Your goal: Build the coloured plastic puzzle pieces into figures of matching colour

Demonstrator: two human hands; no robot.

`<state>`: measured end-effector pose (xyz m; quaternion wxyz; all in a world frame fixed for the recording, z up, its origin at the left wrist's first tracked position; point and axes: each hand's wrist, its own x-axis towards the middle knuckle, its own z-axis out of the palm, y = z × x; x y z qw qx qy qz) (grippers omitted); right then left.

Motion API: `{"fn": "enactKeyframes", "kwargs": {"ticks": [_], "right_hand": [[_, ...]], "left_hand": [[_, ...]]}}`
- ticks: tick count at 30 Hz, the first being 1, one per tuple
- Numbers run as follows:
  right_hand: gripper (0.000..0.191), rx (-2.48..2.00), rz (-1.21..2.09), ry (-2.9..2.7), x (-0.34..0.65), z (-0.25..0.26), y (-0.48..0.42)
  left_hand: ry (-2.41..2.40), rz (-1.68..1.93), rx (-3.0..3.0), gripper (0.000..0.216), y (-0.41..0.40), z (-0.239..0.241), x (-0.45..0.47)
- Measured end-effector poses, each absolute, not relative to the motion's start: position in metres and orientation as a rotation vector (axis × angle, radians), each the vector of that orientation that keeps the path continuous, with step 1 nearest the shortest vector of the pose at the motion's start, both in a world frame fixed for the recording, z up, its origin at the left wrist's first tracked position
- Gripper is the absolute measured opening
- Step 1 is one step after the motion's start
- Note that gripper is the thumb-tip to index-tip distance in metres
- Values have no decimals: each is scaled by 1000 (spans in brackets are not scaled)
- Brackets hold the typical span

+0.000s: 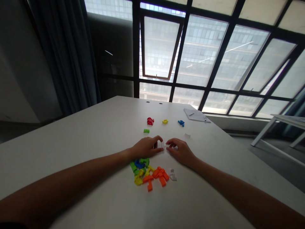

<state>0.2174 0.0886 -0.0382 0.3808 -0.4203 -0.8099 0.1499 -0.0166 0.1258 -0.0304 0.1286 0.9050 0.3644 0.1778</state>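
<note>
A: What are your hands doing?
B: Your left hand and right hand are curled, gripping a white plastic piece between them, with a heap of coloured plastic pieces at six o'clock

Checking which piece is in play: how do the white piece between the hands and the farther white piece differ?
The white piece sits between the fingertips of the left hand and right hand, while the farther white piece lies untouched beyond the right hand. The first looks upright, the farther one flatter. Both are white.
</note>
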Motion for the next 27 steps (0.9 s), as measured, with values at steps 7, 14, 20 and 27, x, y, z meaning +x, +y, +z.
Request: {"fn": "enactKeyframes", "kwargs": {"ticks": [7,14,20,27], "right_hand": [[18,-1009,289,-2075,217,-39,87],[15,-986,248,-2068,218,-40,88],[14,-986,240,-2050,218,-40,88],[20,-971,234,-2034,218,-42,88]], "left_hand": [[1059,559,2605,40,124,-28,-16],[1056,571,2612,39,124,-28,-16],[1058,577,2607,39,125,-30,-16],[1063,554,2589,42,124,-28,-16]]}}
